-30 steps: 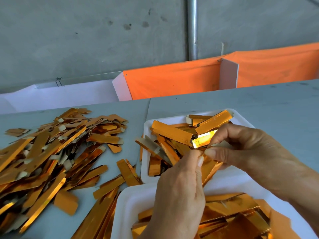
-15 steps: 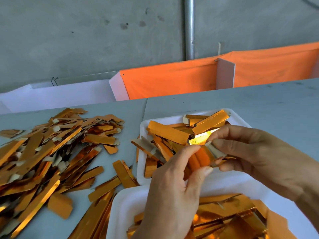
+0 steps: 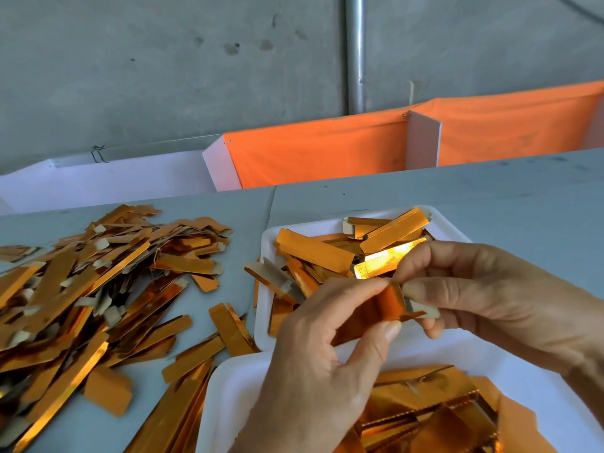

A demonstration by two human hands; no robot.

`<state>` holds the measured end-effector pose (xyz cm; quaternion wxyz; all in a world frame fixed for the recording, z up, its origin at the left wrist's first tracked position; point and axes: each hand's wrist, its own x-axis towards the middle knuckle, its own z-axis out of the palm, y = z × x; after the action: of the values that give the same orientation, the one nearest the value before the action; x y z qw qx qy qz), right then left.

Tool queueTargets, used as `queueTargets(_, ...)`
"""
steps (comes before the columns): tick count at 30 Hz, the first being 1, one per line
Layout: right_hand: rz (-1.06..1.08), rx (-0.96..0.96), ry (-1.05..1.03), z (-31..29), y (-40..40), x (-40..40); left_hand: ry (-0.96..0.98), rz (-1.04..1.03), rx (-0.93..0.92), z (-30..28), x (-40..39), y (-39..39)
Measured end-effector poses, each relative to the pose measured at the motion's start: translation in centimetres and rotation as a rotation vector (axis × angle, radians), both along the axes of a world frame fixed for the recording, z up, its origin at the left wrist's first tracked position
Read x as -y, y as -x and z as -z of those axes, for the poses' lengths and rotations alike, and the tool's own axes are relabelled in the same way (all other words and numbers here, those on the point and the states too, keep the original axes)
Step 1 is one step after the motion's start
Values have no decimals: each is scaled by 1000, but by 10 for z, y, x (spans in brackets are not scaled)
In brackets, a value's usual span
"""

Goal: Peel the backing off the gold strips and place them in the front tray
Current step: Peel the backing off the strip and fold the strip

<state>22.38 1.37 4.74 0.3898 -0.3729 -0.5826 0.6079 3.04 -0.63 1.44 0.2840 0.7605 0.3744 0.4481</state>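
Your left hand (image 3: 313,364) comes up from the near edge, back of the hand toward you, wrist low over the front tray (image 3: 222,397). Its thumb and index finger are curled and pinched on the gold strip (image 3: 385,304); thumb tip sits just under the strip's near edge, other fingers tucked behind, can't see them.

Your right hand (image 3: 483,299) reaches in from the right, forearm running off the near-right corner. Its fingers are bent together, thumb and index finger clamped on the pale backing (image 3: 421,310) at the strip's right end. The 2 hands nearly touch, w/ the strip held in the air between them, above the gap between the two trays.

The strip is a short shiny foil piece, orange-gold, slightly bowed. The backing is dull beige, paper-like, poking out as a small flat tab.

Front tray: white, rounded corners, matte, w/ flat gold pieces lying in it, some w/ perforated edges. The far tray (image 3: 271,243), same white type, holds a loose heap of strips, one catching a bright glare.

Left on the grey surface (image 3: 506,204) lies a big pile of strips (image 3: 81,289), long narrow rectangles criss-crossed, beige tabs showing at many ends.
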Motion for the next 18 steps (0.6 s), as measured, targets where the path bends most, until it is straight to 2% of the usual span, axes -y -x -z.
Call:
queueTargets(4, 138, 256, -257, -1, 10, 1, 0, -21, -13, 2, 0, 0)
queueTargets(7, 151, 165, -269, 3, 12, 1, 32, -22, 31, 2, -2, 1)
queueTargets(11, -17, -46, -153, 4, 2, 1, 52, 10, 110, 2, -2, 2)
queueTargets(13, -77, -22, -153, 3, -1, 1, 55, 13, 138, 2, -3, 3)
queueTargets(16, -40, 79, -197, 3, 0, 1, 47, 24, 132, 2, -3, 4)
queueTargets(18, -2, 80, -194, 3, 3, 1, 30, 22, 125, 2, -3, 3)
